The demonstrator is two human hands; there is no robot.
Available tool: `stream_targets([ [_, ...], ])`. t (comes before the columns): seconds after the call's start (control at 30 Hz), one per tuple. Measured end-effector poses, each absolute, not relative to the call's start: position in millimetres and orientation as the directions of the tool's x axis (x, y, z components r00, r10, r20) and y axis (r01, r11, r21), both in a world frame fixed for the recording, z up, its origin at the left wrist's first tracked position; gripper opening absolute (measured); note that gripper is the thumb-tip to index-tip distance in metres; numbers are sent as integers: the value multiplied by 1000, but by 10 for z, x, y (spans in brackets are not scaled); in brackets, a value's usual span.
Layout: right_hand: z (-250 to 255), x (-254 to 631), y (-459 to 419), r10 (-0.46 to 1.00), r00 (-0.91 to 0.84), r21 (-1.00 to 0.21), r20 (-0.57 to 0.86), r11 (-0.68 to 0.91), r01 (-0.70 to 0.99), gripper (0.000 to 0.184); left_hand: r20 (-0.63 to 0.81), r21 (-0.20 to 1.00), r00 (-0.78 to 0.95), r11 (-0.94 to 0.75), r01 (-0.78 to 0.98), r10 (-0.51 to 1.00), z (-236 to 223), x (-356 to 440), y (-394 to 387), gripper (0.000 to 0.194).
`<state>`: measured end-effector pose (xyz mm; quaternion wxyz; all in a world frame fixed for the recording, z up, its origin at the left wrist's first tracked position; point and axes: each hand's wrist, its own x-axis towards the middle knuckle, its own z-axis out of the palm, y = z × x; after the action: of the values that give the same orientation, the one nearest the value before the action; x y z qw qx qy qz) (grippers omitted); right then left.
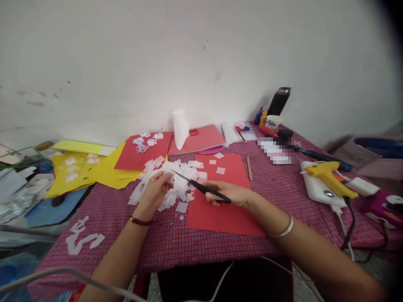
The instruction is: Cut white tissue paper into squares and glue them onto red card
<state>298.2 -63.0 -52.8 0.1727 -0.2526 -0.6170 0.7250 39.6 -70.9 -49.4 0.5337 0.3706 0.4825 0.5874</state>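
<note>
My right hand (224, 192) is closed round the black handles of a pair of scissors (197, 184), whose blades point left. Pinched in the fingers of my left hand (157, 188) is a small piece of white paper (169, 176), close to the blade tips. Whether the blades touch it I cannot tell. Below and around both hands lies a loose heap of white paper scraps (182, 188). A red sheet of paper (220, 218) lies under my right hand, with several small white squares (221, 170) near its top.
Behind the heap stand a white paper cone (181, 130) and a red sheet with white paper flowers (152, 142). Yellow sheets (116, 172) lie left. A wooden stick (249, 167), a yellow glue gun (330, 176) on a white box and a black bottle (279, 101) are on the right.
</note>
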Motion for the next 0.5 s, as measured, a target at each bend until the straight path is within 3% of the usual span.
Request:
stream_targets([
  [0.5, -487, 2893, -672, 637, -753, -987, -163, -107, 124, 54, -115, 975, -92, 94, -201, 989, -534, 579, -726, 19],
])
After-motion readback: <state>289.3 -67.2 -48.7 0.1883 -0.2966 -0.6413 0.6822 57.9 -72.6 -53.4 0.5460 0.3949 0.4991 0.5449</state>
